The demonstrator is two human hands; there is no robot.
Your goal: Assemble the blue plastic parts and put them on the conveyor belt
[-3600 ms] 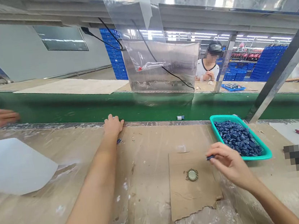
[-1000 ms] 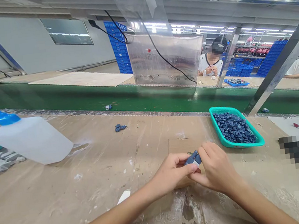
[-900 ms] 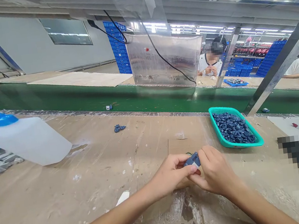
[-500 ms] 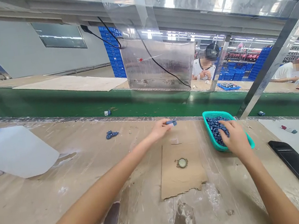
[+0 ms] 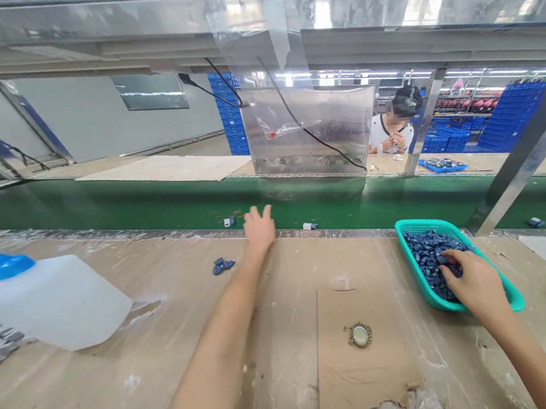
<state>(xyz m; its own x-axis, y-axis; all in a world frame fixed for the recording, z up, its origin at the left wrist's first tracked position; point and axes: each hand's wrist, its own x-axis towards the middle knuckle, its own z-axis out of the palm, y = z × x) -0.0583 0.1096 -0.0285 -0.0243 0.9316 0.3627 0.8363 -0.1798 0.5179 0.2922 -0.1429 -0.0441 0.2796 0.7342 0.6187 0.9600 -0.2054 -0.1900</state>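
My left hand (image 5: 259, 229) reaches over the near edge of the green conveyor belt (image 5: 164, 208), fingers apart, holding nothing. On the belt, one small blue-and-white piece (image 5: 310, 226) lies to its right and another blue-and-white piece (image 5: 229, 222) to its left. At the turquoise basket (image 5: 411, 274), my right hand (image 5: 476, 282) dips in among many small dark blue pieces (image 5: 428, 252). Its thumb and forefinger close round one small blue piece (image 5: 443, 259), partly hidden by the fingers.
A bottle cap (image 5: 361, 335) sits on a cardboard sheet (image 5: 344, 381). Several blue pieces (image 5: 223, 265) lie on the table. A white bottle with a blue nozzle (image 5: 60, 300) stands at left. A slanted metal post (image 5: 519, 147) rises behind the basket. Across the belt sits a person (image 5: 391, 133).
My left hand has let go of a blue-and-white piece, which now lies on the belt, and has moved left. My right hand has closed on a piece in the basket. The view has shifted.
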